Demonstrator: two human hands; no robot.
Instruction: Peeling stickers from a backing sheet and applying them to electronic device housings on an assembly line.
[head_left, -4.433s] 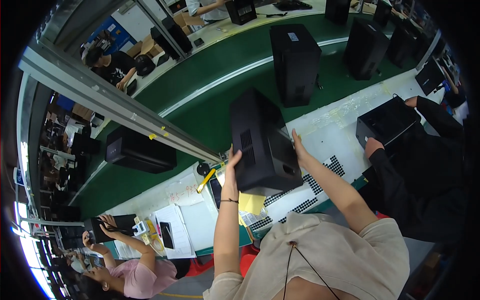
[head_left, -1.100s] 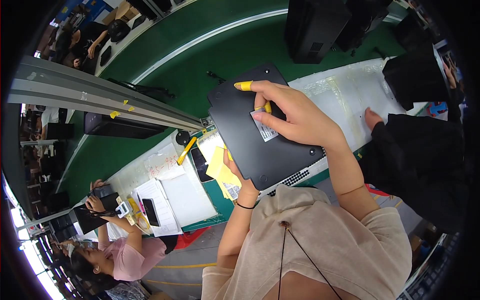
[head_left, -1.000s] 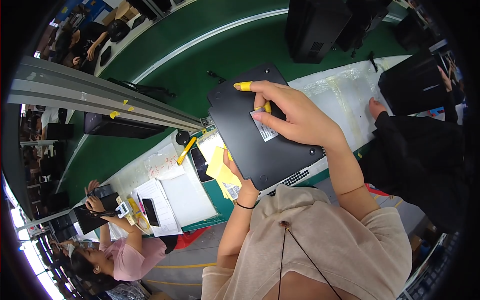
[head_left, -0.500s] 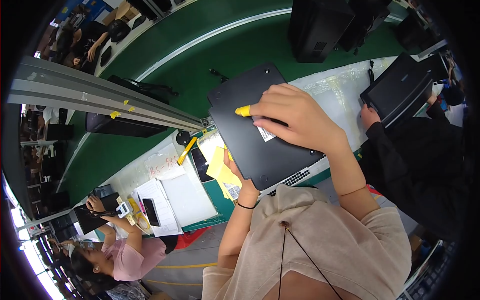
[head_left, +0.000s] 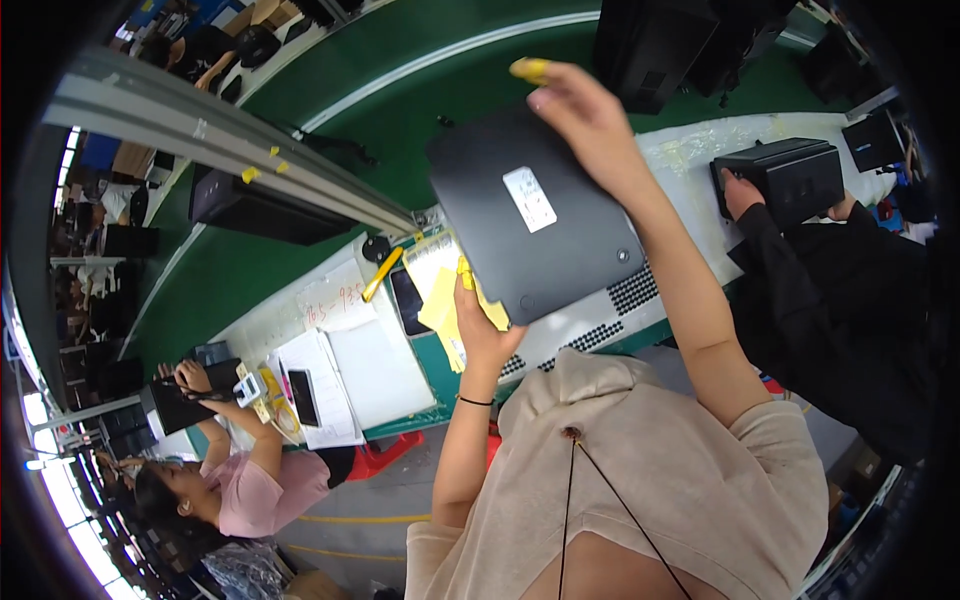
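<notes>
Black flat case [head_left: 535, 215] between both hands, yellow pen [head_left: 382, 274], papers [head_left: 345, 365] beside.

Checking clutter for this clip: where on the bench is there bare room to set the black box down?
Bare white mat lies between the held black box and a co-worker's black box. Left, papers and phones crowd the bench.

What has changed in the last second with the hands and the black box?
The right hand has lifted off the label on the black box and moved to its upper edge. The left hand still supports the lower edge, and the box stays tilted above the table.
</notes>
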